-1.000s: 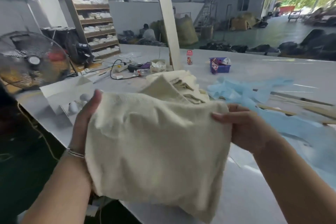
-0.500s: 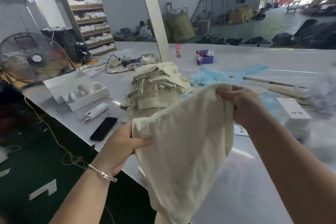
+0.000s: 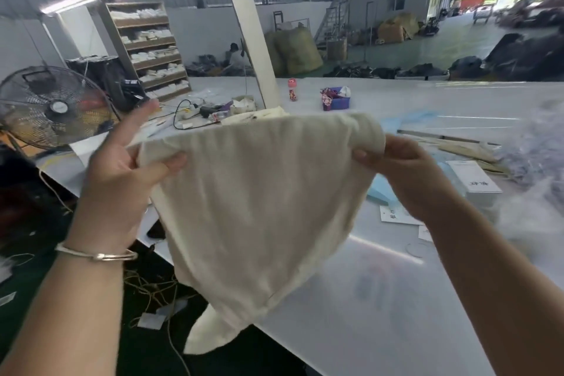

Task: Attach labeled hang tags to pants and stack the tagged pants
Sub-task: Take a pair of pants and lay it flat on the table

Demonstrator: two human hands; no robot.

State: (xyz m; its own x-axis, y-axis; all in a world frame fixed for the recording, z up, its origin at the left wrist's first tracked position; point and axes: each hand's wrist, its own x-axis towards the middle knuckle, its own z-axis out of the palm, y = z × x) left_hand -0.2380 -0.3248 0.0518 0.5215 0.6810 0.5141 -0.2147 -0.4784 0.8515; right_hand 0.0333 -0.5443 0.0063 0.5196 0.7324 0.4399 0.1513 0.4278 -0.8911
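- The pants (image 3: 253, 201), cream-coloured, hang in the air above the near edge of the white table (image 3: 381, 299), stretched between both hands.
- Orientation: the top edge runs roughly horizontal from left to right across the view, and this is the wider span at the top. The fabric tapers downward to a narrow lower end that drops past the table edge, so the long axis runs top to bottom, with the lower end pointing down and slightly left.
- Left hand (image 3: 122, 174): the thumb (image 3: 166, 163) presses the left top corner of the pants against the palm side. The index finger extends upward, away from the fabric. The hand is grasping the pants by a pinch. A metal bracelet (image 3: 97, 255) sits on the wrist.
- Right hand (image 3: 396, 174): the fingers curl round the right top corner, where the fabric is bunched into a roll above the knuckles. The hand is clenched on the pants.
- Position relative to the grips: nearly all of the garment hangs below and between the two hands; only the rolled corner rises above the right hand.
- Behind the top edge, part of a pile of similar cream garments (image 3: 256, 114) lies on the table.
- White printed cards (image 3: 474, 181) lie on the table to the right of the right hand.
- A floor fan (image 3: 52, 107) stands at the left.
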